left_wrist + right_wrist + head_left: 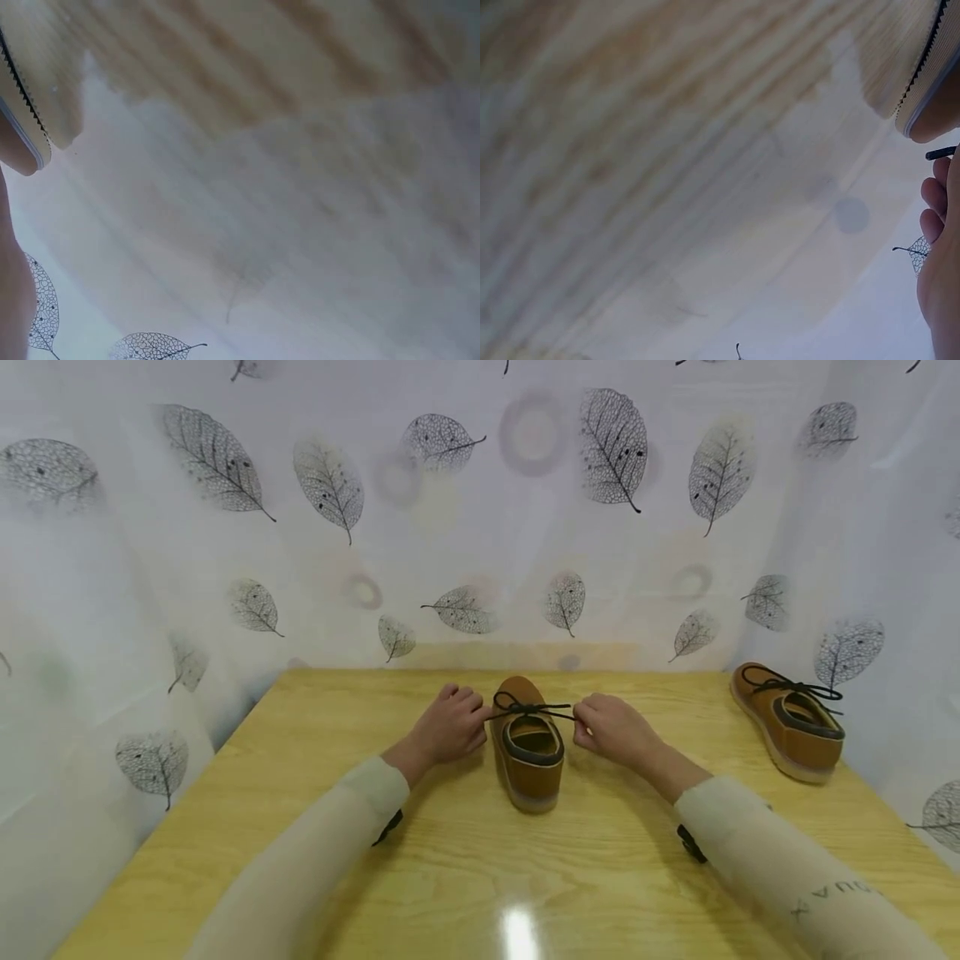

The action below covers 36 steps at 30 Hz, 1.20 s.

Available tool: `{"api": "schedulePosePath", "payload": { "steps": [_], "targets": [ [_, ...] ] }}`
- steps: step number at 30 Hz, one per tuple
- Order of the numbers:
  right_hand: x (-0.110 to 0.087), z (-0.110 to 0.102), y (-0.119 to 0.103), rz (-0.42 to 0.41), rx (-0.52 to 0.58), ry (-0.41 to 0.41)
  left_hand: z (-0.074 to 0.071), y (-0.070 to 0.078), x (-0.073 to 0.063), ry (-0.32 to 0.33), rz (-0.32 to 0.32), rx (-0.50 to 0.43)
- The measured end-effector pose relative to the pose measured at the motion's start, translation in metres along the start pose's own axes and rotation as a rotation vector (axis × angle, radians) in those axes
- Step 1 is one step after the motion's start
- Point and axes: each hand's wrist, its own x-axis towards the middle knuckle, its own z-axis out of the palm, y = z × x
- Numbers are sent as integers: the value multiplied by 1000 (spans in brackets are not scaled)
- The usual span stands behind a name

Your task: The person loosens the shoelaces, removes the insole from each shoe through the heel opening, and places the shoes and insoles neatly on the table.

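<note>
A brown shoe stands in the middle of the table, its toe pointing away from me. Across its front runs a dark shoelace, crossed in a bow with a loop at the upper left. My left hand pinches the lace on the shoe's left side. On the other side my right hand pinches the lace too, and the strand between them looks taut. The right wrist view catches a dark lace end by the curled fingers. In the left wrist view only the shoe's sole edge and part of the hand show.
A second brown shoe with a tied dark lace stands at the table's right edge. The wooden table ends at a pale curtain with leaf prints, which hangs behind and along both sides.
</note>
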Motion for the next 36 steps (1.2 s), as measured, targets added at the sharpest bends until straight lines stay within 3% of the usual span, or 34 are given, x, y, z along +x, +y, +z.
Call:
{"api": "schedulePosePath", "payload": {
  "steps": [9, 20, 30, 36],
  "targets": [
    [-4, 1, 4, 22, -14, -4, -6, -3, 2, -5, 13, -10],
    [-8, 0, 10, 46, -67, -24, -1, -6, 0, -19, -21, -19],
    [-7, -1, 9, 34, -93, -13, -5, -7, 0, -39, -54, -43],
    [-9, -3, 7, 61, -115, -47, -5, -8, -3, -59, -75, -49]
  ]
}}
